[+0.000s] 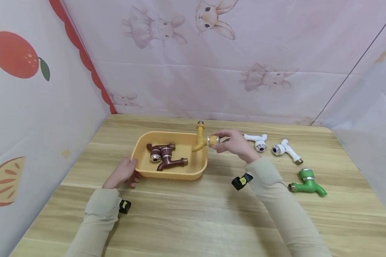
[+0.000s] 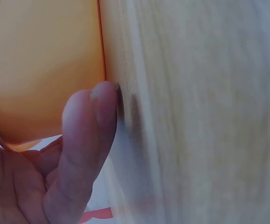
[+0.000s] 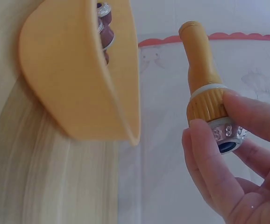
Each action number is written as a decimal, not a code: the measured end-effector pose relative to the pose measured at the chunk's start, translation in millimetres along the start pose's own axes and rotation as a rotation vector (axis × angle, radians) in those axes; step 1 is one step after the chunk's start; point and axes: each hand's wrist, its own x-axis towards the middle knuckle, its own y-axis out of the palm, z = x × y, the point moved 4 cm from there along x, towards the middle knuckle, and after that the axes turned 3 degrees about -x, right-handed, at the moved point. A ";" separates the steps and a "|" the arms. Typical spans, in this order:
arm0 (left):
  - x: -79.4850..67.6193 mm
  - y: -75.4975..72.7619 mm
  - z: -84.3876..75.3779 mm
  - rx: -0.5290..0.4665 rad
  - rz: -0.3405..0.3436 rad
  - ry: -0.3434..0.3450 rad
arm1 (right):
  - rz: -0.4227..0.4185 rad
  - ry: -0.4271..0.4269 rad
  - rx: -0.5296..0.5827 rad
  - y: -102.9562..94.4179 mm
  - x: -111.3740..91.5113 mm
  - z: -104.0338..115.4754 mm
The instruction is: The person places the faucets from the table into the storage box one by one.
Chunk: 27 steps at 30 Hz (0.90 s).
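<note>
My right hand [image 1: 234,144] pinches a yellow tap [image 1: 200,137] by its ribbed knob, between thumb and fingers. The tap is raised over the right side of a yellow plastic basin [image 1: 170,175], its threaded end pointing away from me. In the right wrist view the tap [image 3: 201,70] shows a clear, faceted cap at the knob's end. At the basin's near left corner, my left hand [image 1: 123,173] holds the rim, thumb at the top edge and fingers along the outer wall. Two dark brown taps [image 1: 172,163] lie inside the basin.
Right of the basin, two white taps [image 1: 256,141] [image 1: 286,150] lie on the wooden table [image 1: 186,217]. Nearer to me on that side lies a green tap [image 1: 308,184]. Printed fabric walls [image 1: 193,89] stand behind the table and at both sides.
</note>
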 end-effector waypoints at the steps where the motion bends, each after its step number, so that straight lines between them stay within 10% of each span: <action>1: 0.6 0.5 0.5 -0.001 -0.001 -0.003 | 0.006 -0.004 -0.009 1.4 1.8 1.6; 27: 3.8 1.7 3.9 0.011 -0.001 -0.023 | 0.177 0.002 -0.043 40.9 48.3 43.3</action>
